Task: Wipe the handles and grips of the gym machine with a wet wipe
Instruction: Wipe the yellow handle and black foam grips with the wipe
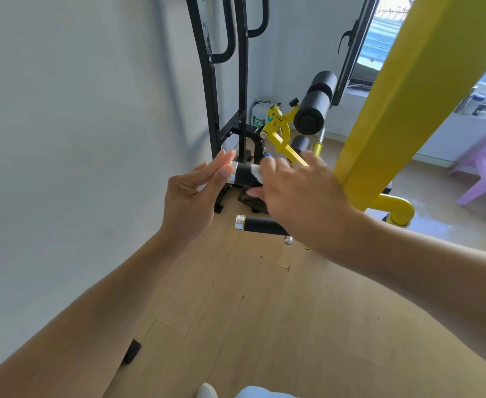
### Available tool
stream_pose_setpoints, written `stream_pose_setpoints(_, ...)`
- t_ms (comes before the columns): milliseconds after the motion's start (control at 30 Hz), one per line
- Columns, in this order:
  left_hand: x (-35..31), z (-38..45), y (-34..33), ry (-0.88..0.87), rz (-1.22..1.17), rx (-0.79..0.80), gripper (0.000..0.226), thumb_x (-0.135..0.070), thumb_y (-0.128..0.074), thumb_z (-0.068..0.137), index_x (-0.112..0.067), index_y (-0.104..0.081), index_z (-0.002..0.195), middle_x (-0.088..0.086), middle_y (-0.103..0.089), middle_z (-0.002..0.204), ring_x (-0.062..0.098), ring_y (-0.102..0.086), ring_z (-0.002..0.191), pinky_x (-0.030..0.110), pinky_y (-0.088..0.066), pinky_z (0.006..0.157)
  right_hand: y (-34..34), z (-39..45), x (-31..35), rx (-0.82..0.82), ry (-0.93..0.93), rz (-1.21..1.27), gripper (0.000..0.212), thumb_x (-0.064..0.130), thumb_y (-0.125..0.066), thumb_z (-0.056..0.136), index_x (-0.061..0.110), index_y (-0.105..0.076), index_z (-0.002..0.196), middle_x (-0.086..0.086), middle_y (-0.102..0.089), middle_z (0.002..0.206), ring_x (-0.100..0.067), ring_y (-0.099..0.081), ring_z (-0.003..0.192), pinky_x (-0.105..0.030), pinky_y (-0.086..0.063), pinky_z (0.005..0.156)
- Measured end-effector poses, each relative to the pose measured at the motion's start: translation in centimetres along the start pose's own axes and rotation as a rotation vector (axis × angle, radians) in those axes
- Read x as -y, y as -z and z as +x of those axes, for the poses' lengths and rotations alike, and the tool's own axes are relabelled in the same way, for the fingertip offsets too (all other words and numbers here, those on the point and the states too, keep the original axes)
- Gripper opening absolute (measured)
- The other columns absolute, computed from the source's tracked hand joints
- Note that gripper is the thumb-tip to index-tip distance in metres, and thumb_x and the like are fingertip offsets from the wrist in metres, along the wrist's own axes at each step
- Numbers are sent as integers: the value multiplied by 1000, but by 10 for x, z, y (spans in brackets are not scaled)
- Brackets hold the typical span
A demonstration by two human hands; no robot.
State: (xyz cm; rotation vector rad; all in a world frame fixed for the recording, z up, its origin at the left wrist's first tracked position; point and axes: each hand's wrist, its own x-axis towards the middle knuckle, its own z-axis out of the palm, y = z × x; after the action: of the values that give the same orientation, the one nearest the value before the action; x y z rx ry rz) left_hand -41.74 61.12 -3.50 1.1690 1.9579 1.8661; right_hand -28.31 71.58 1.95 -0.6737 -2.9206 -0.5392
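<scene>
Nearest the camera, at the bottom edge, the toe of a white shoe stands on the wooden floor, and from both lower corners two bare forearms reach up toward the machine.

The left hand is spread, fingers straight and close together, their tips touching the chrome end cap of the upper grip, a black foam handle lying roughly level. It holds nothing; it seems to steady the bar's free end. The right hand is curled over the right part of that same grip, pressing a white wet wipe onto the foam; only a small corner of the wipe shows past the fingers. A second black handle, the lower grip, sits just nearer and lower, bare, with its own chrome cap pointing left. A thick yellow beam crosses on the right, and foam rollers stand farther back.

To do this well, the right hand should wrap the wipe fully round the foam and draw it leftward to the cap with a twist, so the underside gets cleaned too, while the left keeps the end from swinging. The lower grip looks untouched and would be a sensible next one
</scene>
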Motion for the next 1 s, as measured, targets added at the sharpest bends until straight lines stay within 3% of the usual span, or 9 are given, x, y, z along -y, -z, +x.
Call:
stream_pose_setpoints(100, -3, 1, 2, -6, 47, 14, 27, -23, -62, 97, -23, -68, 124, -11, -72, 116, 1, -64, 115, 27, -47, 106, 0, 11, 3, -15, 51, 197, 56, 61, -31, 101, 12, -46, 124, -2, -62, 105, -24, -64, 92, -38, -40, 95)
stream_pose_setpoints(167, -2, 0, 4, -10, 52, 12, 26, -24, -62, 97, -30, -67, 122, -1, -70, 125, 5, -62, 120, 38, -44, 111, 5, 8, -8, 152, 76, 317, 72, 63, -45, 96, 15, -30, 148, -2, -57, 129, -22, -58, 113, -37, -39, 99)
stream_pose_setpoints(267, -2, -1, 5, -9, 48, 13, 27, -23, -61, 97, -28, -65, 124, 0, -69, 126, 7, -63, 121, 39, -45, 110, 20, 3, -24, 404, 128, 374, 91, 27, -65, 96, 18, 1, 160, 0, -43, 148, -17, -50, 102, -27, -45, 79)
stream_pose_setpoints(367, -4, -1, 5, 1, 54, 14, 27, -23, -61, 97, -30, -64, 123, 0, -68, 127, 6, -62, 121, 38, -45, 110, 20, 11, -27, 302, 161, 243, 68, 12, -60, 98, 15, -24, 155, -3, -57, 114, -15, -50, 90, -29, -47, 76)
stream_pose_setpoints(500, -5, -2, 5, -2, 69, -6, 25, -26, -62, 96, -41, -64, 117, -2, -69, 125, 2, -61, 120, 41, -45, 110, 4, 19, -18, 100, 101, 304, 37, 38, -59, 99, 18, -57, 130, -3, -70, 110, -21, -66, 95, -34, -54, 85)
stream_pose_setpoints(633, -5, -1, 7, -4, 96, 6, 25, -27, -60, 96, -46, -62, 113, -3, -67, 129, 4, -62, 120, 42, -47, 108, -4, 22, 1, -7, 77, 485, 45, 53, -51, 97, 16, -57, 123, -1, -67, 106, -20, -65, 90, -38, -56, 79)
stream_pose_setpoints(733, -5, 0, 8, -15, 117, -7, 24, -27, -62, 96, -43, -65, 114, -3, -65, 132, -3, -57, 123, 39, -44, 110, 0, 12, 1, 22, 61, 216, 36, 43, -42, 105, 12, -50, 122, 2, -56, 98, -19, -62, 87, -29, -44, 71)
stream_pose_setpoints(867, -6, -2, 3, -34, 83, -15, 25, -24, -63, 96, -41, -65, 115, 4, -67, 130, 0, -59, 121, 40, -42, 112, 11, -14, -11, 81, -65, -183, 21, 25, -28, 106, 10, -40, 97, -7, -48, 86, -23, -46, 74, -35, -37, 72)
stream_pose_setpoints(1000, -6, -3, -1, -40, 84, -39, 25, -24, -64, 96, -41, -65, 113, 4, -69, 126, -4, -60, 118, 35, -43, 111, 2, 0, 6, 11, -56, -123, 23, 30, -34, 106, 10, -45, 102, -7, -53, 84, -23, -48, 71, -37, -37, 72)
